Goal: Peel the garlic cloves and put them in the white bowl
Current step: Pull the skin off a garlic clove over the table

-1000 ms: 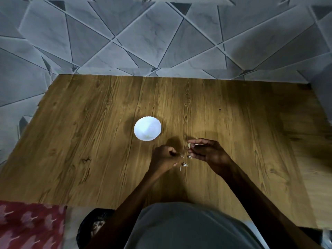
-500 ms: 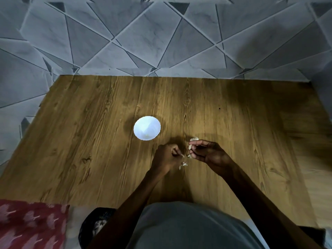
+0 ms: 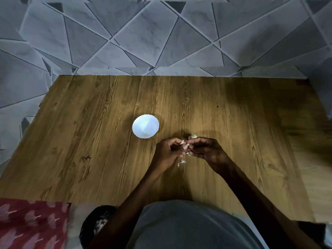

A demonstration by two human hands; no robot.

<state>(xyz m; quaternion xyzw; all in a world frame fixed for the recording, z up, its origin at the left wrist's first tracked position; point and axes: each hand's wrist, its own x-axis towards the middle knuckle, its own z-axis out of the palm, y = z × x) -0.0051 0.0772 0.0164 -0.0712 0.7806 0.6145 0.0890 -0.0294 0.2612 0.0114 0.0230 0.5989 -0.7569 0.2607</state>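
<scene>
A small white bowl (image 3: 145, 128) stands near the middle of the wooden table (image 3: 89, 141); something pale lies at its bottom. Just right of and nearer than the bowl, my right hand (image 3: 206, 150) pinches a garlic clove (image 3: 187, 145) at its fingertips. My left hand (image 3: 168, 152) meets it from the left, its fingertips pinching a strip of pale skin (image 3: 182, 142) on that clove. Another garlic piece (image 3: 192, 136) lies on the table just beyond my right fingers. Bits of peel (image 3: 182, 161) lie on the wood below my hands.
The table's far edge meets a grey tiled floor (image 3: 161, 42). A red patterned cloth (image 3: 30, 223) and a dark round object (image 3: 97, 223) sit at the near left, below the table edge. My grey shirt fills the bottom centre.
My two hands have come closer together, the left fingertips now at the clove. The garlic piece on the table beyond my right hand has come into view.
</scene>
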